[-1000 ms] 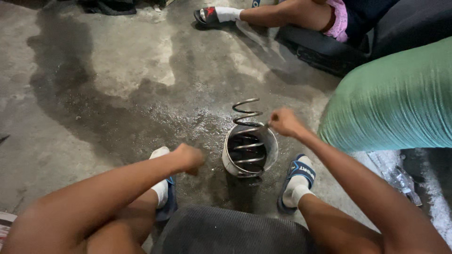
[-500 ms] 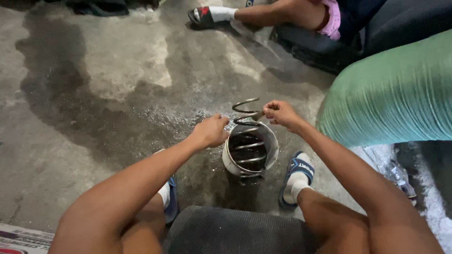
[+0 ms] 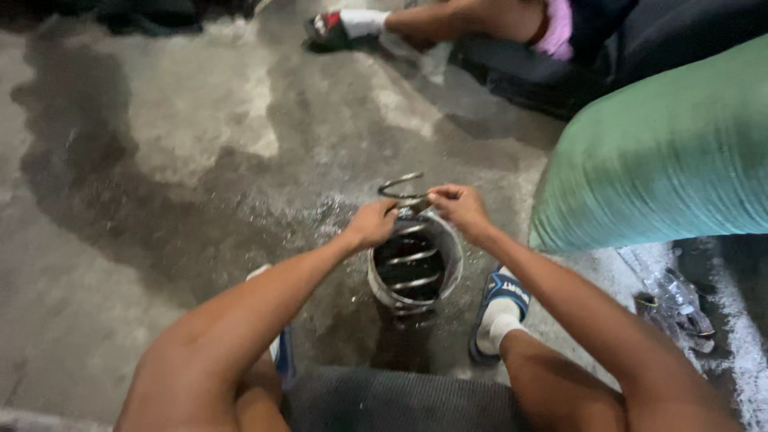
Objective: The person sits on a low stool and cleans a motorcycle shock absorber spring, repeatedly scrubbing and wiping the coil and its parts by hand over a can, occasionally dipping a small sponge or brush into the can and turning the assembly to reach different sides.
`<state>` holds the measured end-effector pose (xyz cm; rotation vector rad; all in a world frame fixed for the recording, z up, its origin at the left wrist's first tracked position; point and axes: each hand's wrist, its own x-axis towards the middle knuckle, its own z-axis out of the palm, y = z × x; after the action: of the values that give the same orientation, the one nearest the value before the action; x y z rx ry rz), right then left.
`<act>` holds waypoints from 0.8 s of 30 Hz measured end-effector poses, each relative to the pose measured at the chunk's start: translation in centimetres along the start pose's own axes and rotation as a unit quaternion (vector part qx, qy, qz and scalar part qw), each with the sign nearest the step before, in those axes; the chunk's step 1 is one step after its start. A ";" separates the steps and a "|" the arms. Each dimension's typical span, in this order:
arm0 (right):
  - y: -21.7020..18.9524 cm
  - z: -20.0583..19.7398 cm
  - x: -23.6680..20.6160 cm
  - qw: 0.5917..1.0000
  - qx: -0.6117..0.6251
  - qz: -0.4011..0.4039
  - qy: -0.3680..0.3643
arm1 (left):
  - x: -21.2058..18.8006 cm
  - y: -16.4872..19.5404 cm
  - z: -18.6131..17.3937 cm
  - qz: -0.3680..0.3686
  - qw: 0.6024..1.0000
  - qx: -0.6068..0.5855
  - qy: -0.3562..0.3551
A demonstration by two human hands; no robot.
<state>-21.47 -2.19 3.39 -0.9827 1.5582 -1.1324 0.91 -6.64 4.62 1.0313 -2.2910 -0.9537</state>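
Head view: a metal coil spring [image 3: 410, 240] stands upright in a small round metal bucket [image 3: 454, 268] on the wet concrete floor [image 3: 160, 200], between the person's feet. The spring's long axis runs vertical, slightly tilted away from the camera; its top coil pokes out above the bucket rim and points up. Left hand [image 3: 373, 225] is closed on the upper coil at the left side of the rim. Right hand [image 3: 458, 208] is closed, pinching the top coil from the right. Both hands nearly meet over the bucket. A blue sandal with a white sock [image 3: 501, 308] sits just right of the bucket. A green bundle [image 3: 664, 152] lies at right. Another person's leg [image 3: 448, 18] and sandal show at the top.
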 end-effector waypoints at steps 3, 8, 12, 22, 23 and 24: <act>-0.3 0.3 -0.2 0.999 -0.027 -0.041 -0.023 | 0.5 0.7 0.1 -0.045 0.999 0.014 -0.012; -0.6 0.7 -0.1 0.987 -0.121 -0.101 -0.044 | 0.3 0.5 -0.1 -0.021 1.000 0.017 -0.014; -1.0 1.0 0.1 0.995 -0.071 -0.036 -0.062 | 0.0 0.3 -0.2 -0.024 0.999 0.014 -0.033; -2.0 0.7 -0.1 0.996 -0.073 -0.047 -0.033 | 0.1 -0.2 -0.5 -0.011 0.993 0.088 -0.076; -1.9 0.6 0.0 0.997 -0.066 -0.031 -0.033 | 0.0 -0.2 -0.5 -0.004 0.994 0.083 -0.074; -1.7 0.6 0.1 0.998 -0.058 -0.016 -0.032 | -0.1 -0.2 -0.6 0.003 0.994 0.079 -0.073</act>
<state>-20.82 -2.82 4.98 -1.1133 1.5749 -1.0314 1.41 -6.92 4.82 1.0473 -2.5236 -0.8832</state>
